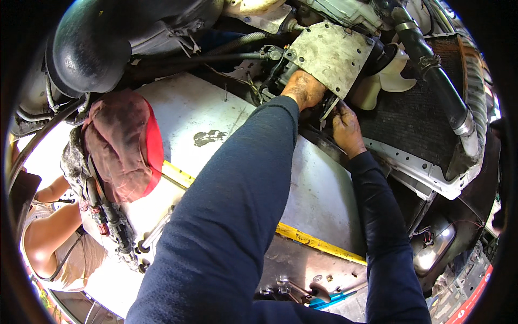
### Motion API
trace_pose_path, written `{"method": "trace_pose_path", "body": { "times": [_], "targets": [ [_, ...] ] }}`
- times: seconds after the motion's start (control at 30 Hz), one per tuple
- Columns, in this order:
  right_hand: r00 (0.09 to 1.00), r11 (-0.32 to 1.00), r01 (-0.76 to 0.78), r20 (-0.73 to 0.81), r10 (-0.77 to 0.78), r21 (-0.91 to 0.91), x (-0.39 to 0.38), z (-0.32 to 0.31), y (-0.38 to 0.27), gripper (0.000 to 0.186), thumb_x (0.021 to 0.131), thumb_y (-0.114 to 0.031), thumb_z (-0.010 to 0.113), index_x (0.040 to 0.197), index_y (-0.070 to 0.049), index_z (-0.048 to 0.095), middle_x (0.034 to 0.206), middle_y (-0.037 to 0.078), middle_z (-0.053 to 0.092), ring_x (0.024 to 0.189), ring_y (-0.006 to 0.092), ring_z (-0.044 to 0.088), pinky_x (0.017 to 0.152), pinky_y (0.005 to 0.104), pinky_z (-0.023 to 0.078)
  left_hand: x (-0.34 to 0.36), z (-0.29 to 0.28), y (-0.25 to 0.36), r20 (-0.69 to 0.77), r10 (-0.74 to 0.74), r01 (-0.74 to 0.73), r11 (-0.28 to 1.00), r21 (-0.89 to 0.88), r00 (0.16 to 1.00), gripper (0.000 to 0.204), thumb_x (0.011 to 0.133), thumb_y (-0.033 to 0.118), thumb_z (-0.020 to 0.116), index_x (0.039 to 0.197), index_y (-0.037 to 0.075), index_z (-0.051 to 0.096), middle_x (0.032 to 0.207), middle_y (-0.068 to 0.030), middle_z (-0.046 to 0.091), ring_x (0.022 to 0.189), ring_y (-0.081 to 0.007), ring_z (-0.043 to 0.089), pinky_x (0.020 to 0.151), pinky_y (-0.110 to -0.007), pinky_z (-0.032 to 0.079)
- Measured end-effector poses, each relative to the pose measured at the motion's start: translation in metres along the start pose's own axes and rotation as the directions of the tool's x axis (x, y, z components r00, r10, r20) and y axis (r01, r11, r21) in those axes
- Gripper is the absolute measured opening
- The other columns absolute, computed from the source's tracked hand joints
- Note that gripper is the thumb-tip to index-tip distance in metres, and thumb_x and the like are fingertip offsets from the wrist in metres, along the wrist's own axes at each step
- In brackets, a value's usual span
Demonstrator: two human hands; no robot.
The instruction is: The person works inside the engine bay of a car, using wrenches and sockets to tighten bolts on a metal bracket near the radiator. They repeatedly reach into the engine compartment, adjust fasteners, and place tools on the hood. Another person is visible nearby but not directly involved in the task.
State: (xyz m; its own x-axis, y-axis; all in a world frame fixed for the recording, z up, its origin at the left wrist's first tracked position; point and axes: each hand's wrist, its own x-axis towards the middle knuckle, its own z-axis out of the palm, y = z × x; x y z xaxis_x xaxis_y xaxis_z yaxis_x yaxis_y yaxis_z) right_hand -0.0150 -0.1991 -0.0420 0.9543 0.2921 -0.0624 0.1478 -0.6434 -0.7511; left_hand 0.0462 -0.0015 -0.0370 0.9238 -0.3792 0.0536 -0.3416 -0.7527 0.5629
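Observation:
My left hand (305, 90) reaches into an engine bay, under a worn, flat metal plate (329, 56) with holes along its edges. The plate hides the fingers, so what they touch does not show. Just right of it, below the plate's lower corner, my right hand (347, 131) has its fingers bent together near a thin, dark metal piece. Anything pinched there is too small to make out. Both hands are smudged with dark grime. A pale plastic fan (396, 75) sits right of the plate.
A radiator (431, 113) stands at the right, crossed by a black hose (431, 65) with clamps. A red cloth cap (118, 143) lies on the white panel (183, 108), which has a yellow edge strip (318, 245). Another person's arm (59, 229) shows at far left. Tools (324, 294) lie below.

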Motion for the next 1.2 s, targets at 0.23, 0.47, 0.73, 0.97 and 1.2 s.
{"method": "trace_pose_path", "body": {
  "times": [0.23,0.47,0.73,0.97,1.2],
  "targets": [
    [0.976,0.913,-0.216,0.106,0.191,0.345,0.01,0.006,0.004,0.017,0.097,-0.014,0.049,0.104,-0.004,0.06,0.088,0.017,0.062,0.075,0.0335,0.06,0.067,0.0393,0.049,-0.001,-0.007,0.002,0.023,-0.013,0.014,1.0,-0.017,1.0,0.04,0.096,0.015,0.052,0.135,0.012,0.064,0.143,-0.0149,0.06,0.129,-0.0322,0.059,0.108,-0.04,0.047],
    [0.519,0.023,-0.826,0.745,0.419,0.563,0.017,-0.023,-0.004,0.015,0.103,-0.023,0.049,0.094,-0.013,0.057,0.075,0.0,0.049,0.06,0.0134,0.045,0.053,0.0273,0.037,-0.001,0.008,-0.003,-0.102,0.097,-0.088,0.992,0.087,0.99,0.044,0.089,0.01,0.056,0.132,0.012,0.065,0.138,-0.0164,0.063,0.125,-0.035,0.061,0.106,-0.042,0.049],
    [0.998,0.998,0.006,-0.066,-0.001,0.068,0.005,0.013,0.016,0.031,0.104,-0.025,0.052,0.114,0.003,0.065,0.092,0.02,0.068,0.086,0.0312,0.066,0.082,0.0386,0.051,-0.002,-0.001,0.002,0.024,-0.012,0.011,1.0,0.028,1.0,0.043,0.09,0.01,0.055,0.133,0.012,0.065,0.138,-0.0159,0.062,0.125,-0.0341,0.061,0.106,-0.042,0.049],
    [0.526,-0.028,-0.782,0.684,0.505,0.622,0.009,-0.015,-0.007,0.009,0.102,-0.019,0.046,0.096,-0.017,0.053,0.068,-0.002,0.04,0.053,0.0111,0.039,0.047,0.0254,0.031,-0.003,0.003,0.001,-0.008,0.063,-0.062,0.994,0.092,0.998,0.047,0.09,0.01,0.055,0.136,0.013,0.063,0.142,-0.0152,0.06,0.129,-0.0332,0.059,0.109,-0.041,0.047],
    [0.851,0.834,-0.519,0.202,0.484,0.188,0.004,-0.01,-0.014,0.041,0.104,-0.018,0.05,0.14,0.001,0.055,0.113,0.007,0.066,0.09,0.013,0.062,0.078,0.0286,0.053,-0.002,0.0,0.002,-0.07,0.015,-0.015,1.0,-0.005,0.997,0.047,0.09,0.009,0.054,0.137,0.013,0.063,0.144,-0.0156,0.058,0.131,-0.0341,0.057,0.11,-0.041,0.045]
  ]
}}
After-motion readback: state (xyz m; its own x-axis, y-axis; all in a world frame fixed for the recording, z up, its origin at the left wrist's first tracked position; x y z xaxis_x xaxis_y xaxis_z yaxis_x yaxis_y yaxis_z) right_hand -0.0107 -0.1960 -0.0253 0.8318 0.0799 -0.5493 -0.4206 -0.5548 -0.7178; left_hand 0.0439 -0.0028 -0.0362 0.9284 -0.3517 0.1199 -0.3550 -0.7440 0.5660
